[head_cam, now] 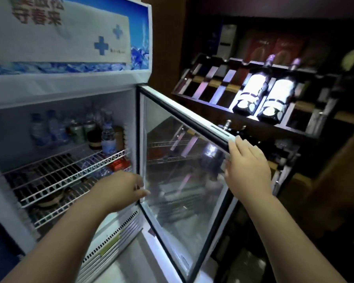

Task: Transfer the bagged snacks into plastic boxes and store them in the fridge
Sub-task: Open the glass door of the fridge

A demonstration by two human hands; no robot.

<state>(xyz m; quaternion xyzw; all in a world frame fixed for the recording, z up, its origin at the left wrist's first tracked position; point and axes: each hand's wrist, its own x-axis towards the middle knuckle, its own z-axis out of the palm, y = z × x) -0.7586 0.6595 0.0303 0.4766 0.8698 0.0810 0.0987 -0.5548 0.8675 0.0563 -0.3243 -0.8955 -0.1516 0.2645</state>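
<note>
The white glass-fronted display fridge (70, 82) stands open, its cabinet filling the left half of the view. On the upper white wire shelf (65, 170), clear plastic water bottles (49, 129) and small cans (80, 131) crowd the back right corner; the front edge of that shelf is mostly bare. A dark round dish (49, 199) sits under it on the lower wire shelf.

The left hand (119, 190) reaches in past the shelf's front right corner, fingers loosely curled and gripping nothing, its thumb and fingertips close to the hinge edge of the glass door (182, 180). That door swings out to the right, its long axis running up and down. The right hand (247, 164) lies flat on the door's top outer corner, fingers spread and pressing the frame rather than wrapped round it.

Neither the bagged snacks nor the plastic boxes are in view, so where they lie cannot be told. Judging by this, the coming move turns on the door: its free edge is under the right hand, the nearer one, which would push it leftward toward the cabinet once the left hand is clear of the opening.

To the right, a dark wooden wine rack (253, 119) holds two dark bottles with white labels (264, 94).
</note>
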